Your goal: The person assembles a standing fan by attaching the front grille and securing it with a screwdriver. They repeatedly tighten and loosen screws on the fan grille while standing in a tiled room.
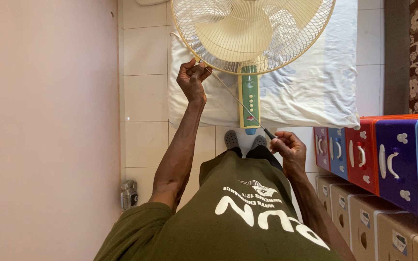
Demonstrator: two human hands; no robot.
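the left hand [192,77] is pinching the lower rim of the fan grille [247,29]. the right hand [289,150] is gripping a long screwdriver [240,104], its tip reaching that pinch.

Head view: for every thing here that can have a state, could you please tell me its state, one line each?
Fan: guard closed over the blades, blades sharp and not blurred.
Screwdriver: held slanted, tip at the guard's lower rim.
Left hand: pinched at the guard rim by the tip.
Right hand: closed on the screwdriver handle.
Drawers: all shut.
White pillow: lying flat on the floor behind the fan.
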